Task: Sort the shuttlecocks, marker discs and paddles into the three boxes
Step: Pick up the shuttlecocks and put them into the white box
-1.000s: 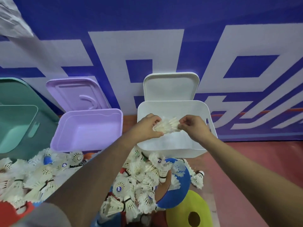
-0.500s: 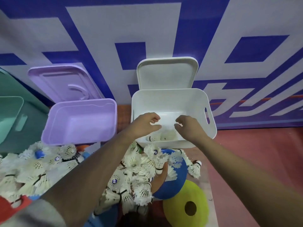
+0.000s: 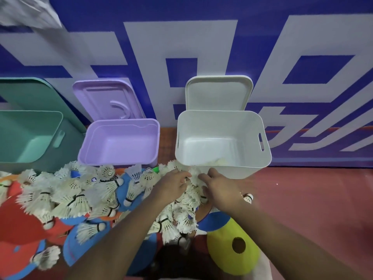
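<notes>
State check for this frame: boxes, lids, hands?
White box: open, few shuttlecocks inside.
Purple box: open, empty.
Green box: open, looks empty.
White lid: off, leaning on wall.
Purple lid: off, leaning on wall.
Green lid: off, behind box.
Left hand: gripping shuttlecocks from pile.
Right hand: gripping shuttlecocks too.

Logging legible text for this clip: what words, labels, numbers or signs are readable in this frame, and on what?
Wall banner: huge white strokes on blue, cropped by the frame; no whole character readable.
Shuttlecocks: small round blue stickers on some corks, too small and blurred to read.
Green box, purple box, white box: no text visible.
</notes>
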`<state>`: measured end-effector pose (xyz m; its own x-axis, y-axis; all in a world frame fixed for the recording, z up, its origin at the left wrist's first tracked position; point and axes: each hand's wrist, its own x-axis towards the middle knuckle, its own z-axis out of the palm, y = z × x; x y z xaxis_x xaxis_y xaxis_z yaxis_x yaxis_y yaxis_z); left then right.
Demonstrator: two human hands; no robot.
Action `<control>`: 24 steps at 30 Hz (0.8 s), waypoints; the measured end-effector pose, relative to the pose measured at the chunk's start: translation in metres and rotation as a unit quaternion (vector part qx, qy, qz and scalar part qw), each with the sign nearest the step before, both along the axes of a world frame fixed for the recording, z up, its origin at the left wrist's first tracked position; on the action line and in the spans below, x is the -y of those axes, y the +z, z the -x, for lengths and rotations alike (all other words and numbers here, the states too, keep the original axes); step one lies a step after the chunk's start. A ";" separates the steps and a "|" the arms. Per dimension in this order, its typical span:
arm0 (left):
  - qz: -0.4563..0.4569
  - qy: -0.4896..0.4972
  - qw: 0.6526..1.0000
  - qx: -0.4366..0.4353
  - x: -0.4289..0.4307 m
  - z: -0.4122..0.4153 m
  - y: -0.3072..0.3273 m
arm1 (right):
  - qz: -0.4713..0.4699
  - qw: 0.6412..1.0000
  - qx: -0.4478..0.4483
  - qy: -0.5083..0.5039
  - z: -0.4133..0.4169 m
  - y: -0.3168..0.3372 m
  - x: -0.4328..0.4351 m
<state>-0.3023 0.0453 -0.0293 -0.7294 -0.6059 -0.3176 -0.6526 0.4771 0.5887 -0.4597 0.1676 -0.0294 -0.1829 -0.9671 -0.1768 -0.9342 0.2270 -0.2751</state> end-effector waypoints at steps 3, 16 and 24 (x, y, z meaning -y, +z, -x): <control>0.024 -0.015 1.000 -0.006 -0.007 0.001 -0.007 | -0.002 1.000 -0.028 -0.001 -0.002 -0.012 0.005; -0.158 0.090 0.966 -0.184 -0.014 -0.018 0.003 | 0.162 0.818 0.508 -0.216 -0.017 0.044 -0.013; -0.136 0.158 0.964 -0.166 -0.006 -0.055 -0.005 | -0.007 0.969 0.141 -0.204 -0.021 0.007 -0.018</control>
